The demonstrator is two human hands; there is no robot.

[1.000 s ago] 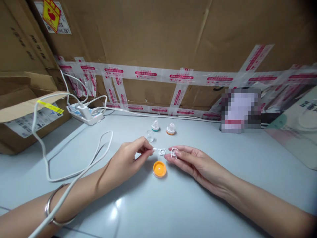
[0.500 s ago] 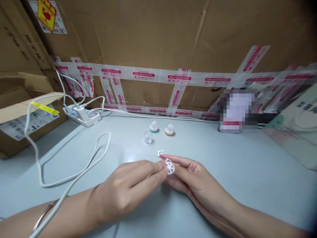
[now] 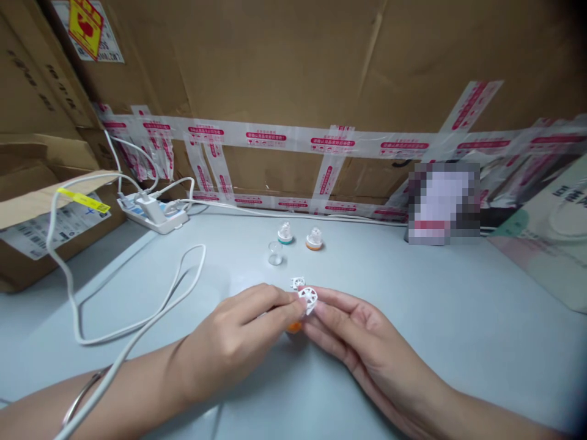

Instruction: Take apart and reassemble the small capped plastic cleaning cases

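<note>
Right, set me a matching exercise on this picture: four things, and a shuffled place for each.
1. white spoked wheel
2. clear cup
3. power strip
4. silver bangle

A. beside the open cardboard box
B. around the left forearm
C. pinched in the left hand
D. nearer than the teal-based piece

Pairs: 1-C, 2-D, 3-A, 4-B

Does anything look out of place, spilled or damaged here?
One oddity: the cable passes in front of the left forearm, where it might snag. No spill shows; the wheel in the left hand is too small to check for damage.
</note>
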